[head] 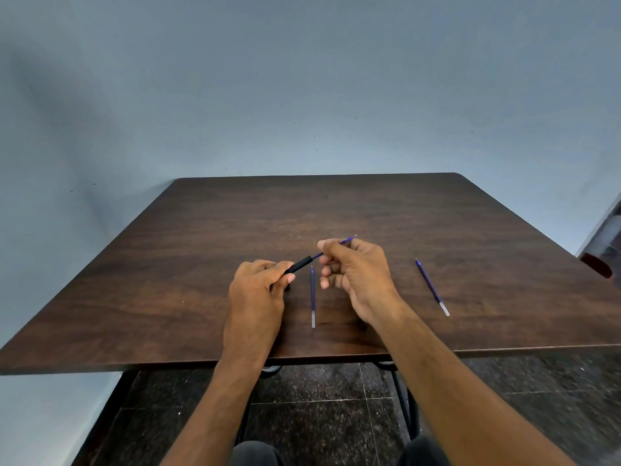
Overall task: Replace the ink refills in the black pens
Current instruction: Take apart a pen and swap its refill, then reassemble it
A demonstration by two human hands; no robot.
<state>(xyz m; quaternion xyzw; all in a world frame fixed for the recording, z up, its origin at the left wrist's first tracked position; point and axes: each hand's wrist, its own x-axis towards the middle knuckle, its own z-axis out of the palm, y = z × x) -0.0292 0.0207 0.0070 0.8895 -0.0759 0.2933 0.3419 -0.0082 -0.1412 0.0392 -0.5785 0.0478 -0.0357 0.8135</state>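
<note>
Two thin purple ink refills with clear ends lie flat on the dark wood-grain table (201, 264), and a third is in the hands above it; taking the black plastic pen barrel (298, 266) as the landmark, the nearer refill (313, 297) lies just beside and below the barrel's open end, while the farther refill (431, 286) lies well apart to its right. The left hand (257, 290) is curled round the barrel, holding it tilted up toward the right, with only the mouth end showing past the fingers. The right hand (356, 274) pinches the held purple refill (347, 240) between thumb and fingertips, its lower end at or just inside the barrel's mouth; whether it is going in or coming out cannot be told here. To do this step well, I would keep the refill in line with the barrel's axis, since so slim a tube probably bends if pushed at an angle. A pinch close to the mouth should give better control, and the left hand's hold should stay firm without twisting. Slide it slowly and straight.
</note>
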